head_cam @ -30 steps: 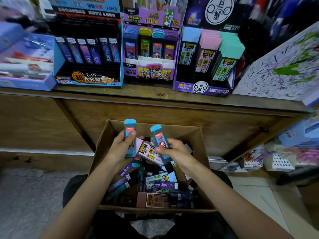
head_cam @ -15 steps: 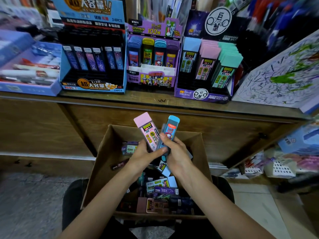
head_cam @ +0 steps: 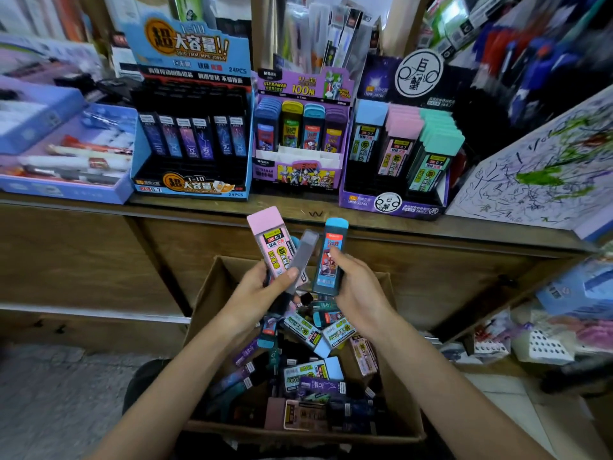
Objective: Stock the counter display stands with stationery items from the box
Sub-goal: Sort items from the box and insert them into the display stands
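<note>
The pink lead case (head_cam: 272,245), printed "2B 0.7", stands nearly upright in the left hand (head_cam: 255,293), cap end up and tipped a little left, its long axis aimed at the tabletop (head_cam: 215,207). The same grip also pinches a grey case (head_cam: 304,255), fanned out just beside the pink one. The right hand (head_cam: 358,290) has its grip closed round a blue case (head_cam: 332,257) with a cartoon label, also cap up. All three are raised above the open cardboard box (head_cam: 209,293), which holds many more cases. The pink row sits in the purple stand (head_cam: 391,207) ahead and to the right, probably nearer the right hand than the left that holds the case. The blue case seems to match the "ULTRAMAN" "100" stand (head_cam: 298,175) straight ahead. The blue stand (head_cam: 189,189) at left reads "24PCS" and "0.7".
</note>
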`<state>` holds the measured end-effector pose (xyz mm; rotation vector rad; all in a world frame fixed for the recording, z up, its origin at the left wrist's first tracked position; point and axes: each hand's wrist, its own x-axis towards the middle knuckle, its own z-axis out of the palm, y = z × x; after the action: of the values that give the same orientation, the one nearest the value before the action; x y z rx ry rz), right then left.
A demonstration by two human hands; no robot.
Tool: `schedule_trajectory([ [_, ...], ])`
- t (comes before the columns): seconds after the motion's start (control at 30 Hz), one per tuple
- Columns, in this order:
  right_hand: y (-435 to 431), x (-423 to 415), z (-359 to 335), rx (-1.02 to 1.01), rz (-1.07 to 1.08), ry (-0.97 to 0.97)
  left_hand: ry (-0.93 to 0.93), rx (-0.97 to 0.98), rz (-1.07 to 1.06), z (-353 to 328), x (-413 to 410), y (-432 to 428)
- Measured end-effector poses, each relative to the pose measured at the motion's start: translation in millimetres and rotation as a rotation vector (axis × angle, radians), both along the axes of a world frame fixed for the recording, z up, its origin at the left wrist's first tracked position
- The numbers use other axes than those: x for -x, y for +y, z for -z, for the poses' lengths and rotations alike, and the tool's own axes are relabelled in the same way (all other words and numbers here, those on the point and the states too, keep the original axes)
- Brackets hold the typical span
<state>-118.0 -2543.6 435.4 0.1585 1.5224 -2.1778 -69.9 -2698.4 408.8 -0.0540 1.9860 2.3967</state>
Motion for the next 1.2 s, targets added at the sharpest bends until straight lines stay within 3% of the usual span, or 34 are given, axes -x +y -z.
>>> schedule_trajectory([
  [0.37,-18.2,59.8,-81.0,-0.319,0.001,0.485,0.051,0.058,-0.152,-49.3,19.8,-43.2],
  [0.6,-46.8,132.8,-130.8,-0.567,0.192,0.801,0.097,0.09,-0.206,-77.6,25.5,-65.9],
  [0.8,-51.1,161.4,-132.8,-0.807,0.145,0.944,0.097,0.079,-0.231,-82.6,28.5,-78.5],
  [1.2,-54.1,171.6,-117.4,-0.933,0.165,1.258,0.091,0.061,-0.208,-78.6,35.8,-82.0],
])
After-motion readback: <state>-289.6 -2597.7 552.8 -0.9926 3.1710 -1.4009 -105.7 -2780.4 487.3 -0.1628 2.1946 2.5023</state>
